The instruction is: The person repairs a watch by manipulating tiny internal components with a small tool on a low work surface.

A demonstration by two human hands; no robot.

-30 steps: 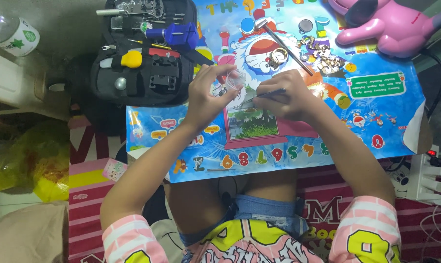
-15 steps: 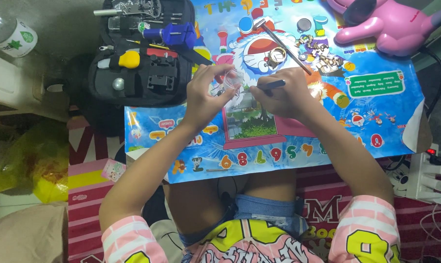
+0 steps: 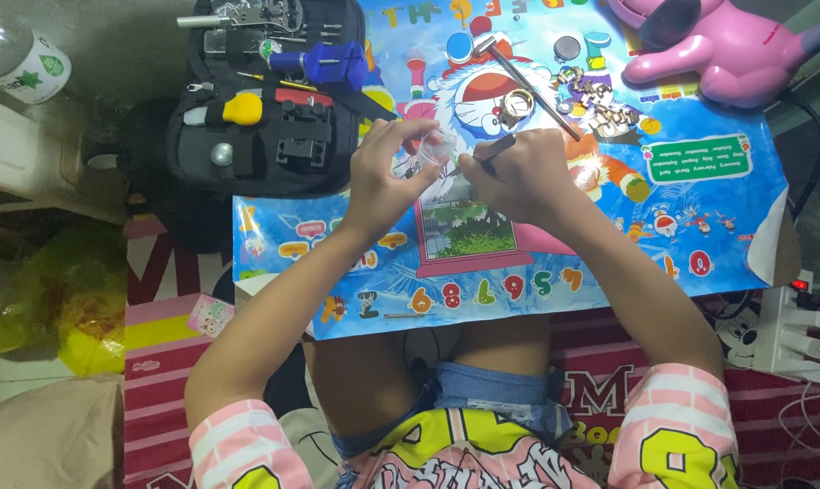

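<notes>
Head view: the left hand (image 3: 385, 177) pinches a small clear round piece (image 3: 435, 145) in closed fingers above the blue cartoon mat (image 3: 700, 226); the right hand (image 3: 523, 172) is closed around a thin dark tool (image 3: 499, 145) whose tip meets it, beside the black tool case (image 3: 265, 118)

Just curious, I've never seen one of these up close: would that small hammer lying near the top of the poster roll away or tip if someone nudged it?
The hammer lies flat on the poster, so it probably can't tip. Its thin round shaft might roll a little, but the crosswise head would likely stop it. The metal head probably makes that end heavier, so a push at the handle may swing it around.
</notes>
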